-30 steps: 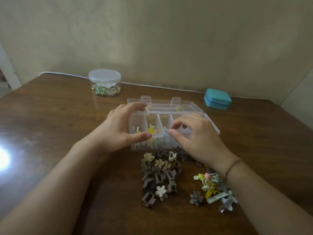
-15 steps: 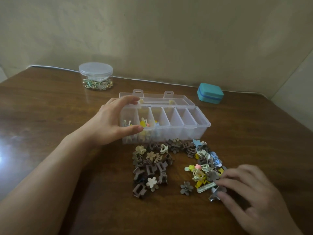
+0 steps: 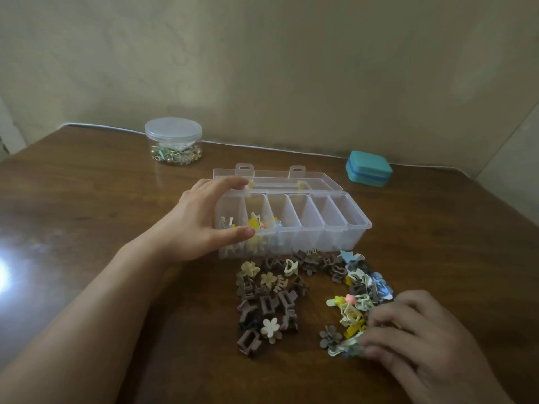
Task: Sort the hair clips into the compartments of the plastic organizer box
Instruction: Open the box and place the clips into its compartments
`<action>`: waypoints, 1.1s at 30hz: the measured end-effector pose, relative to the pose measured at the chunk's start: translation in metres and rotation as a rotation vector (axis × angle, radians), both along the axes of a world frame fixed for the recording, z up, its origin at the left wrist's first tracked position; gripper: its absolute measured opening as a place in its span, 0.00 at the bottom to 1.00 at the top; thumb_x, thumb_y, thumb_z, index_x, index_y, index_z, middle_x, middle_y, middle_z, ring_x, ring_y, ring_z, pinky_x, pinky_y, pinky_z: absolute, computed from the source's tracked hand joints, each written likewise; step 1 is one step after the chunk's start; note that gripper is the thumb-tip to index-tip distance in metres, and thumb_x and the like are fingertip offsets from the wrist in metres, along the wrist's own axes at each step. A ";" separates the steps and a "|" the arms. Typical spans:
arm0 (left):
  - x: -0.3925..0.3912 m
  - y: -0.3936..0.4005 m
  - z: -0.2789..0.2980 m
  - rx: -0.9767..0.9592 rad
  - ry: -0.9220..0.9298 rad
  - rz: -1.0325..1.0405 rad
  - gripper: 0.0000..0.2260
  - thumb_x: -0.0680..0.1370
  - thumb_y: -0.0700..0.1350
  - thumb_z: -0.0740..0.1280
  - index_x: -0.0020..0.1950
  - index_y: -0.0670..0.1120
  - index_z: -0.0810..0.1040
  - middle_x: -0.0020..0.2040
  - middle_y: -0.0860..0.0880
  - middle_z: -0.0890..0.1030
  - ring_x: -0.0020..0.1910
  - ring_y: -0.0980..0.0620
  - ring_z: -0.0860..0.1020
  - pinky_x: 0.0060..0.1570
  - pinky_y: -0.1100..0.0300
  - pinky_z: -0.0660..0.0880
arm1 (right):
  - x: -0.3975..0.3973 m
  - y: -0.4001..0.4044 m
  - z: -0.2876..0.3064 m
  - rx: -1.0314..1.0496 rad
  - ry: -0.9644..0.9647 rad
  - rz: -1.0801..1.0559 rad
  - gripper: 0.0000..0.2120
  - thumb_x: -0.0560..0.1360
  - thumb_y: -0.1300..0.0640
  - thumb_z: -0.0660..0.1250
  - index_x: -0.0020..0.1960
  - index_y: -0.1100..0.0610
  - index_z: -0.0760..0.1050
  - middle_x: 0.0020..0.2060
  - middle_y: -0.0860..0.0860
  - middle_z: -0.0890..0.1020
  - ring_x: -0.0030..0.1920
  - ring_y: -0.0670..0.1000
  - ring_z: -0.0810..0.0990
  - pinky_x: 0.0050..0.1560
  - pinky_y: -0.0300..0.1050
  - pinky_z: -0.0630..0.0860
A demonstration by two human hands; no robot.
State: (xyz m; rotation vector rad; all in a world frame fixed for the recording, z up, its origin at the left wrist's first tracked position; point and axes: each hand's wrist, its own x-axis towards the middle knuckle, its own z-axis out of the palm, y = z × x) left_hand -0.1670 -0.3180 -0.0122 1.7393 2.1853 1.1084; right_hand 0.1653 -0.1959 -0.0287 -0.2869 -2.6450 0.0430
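Right hand (image 3: 414,339) shifted onto pastel hair clips (image 3: 354,313); fingertips touching them.

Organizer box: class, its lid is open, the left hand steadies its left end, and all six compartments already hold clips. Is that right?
Not quite. In the head view the organizer box is open and the left hand steadies its left end, but only the three leftmost compartments hold clips; the three on the right look empty.
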 end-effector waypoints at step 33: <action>-0.002 0.002 -0.001 -0.015 0.014 0.002 0.35 0.67 0.70 0.64 0.71 0.59 0.66 0.65 0.62 0.68 0.70 0.57 0.63 0.69 0.42 0.62 | -0.154 0.012 0.050 -0.412 0.307 -0.230 0.09 0.72 0.48 0.72 0.50 0.48 0.79 0.42 0.41 0.81 0.44 0.41 0.76 0.44 0.39 0.77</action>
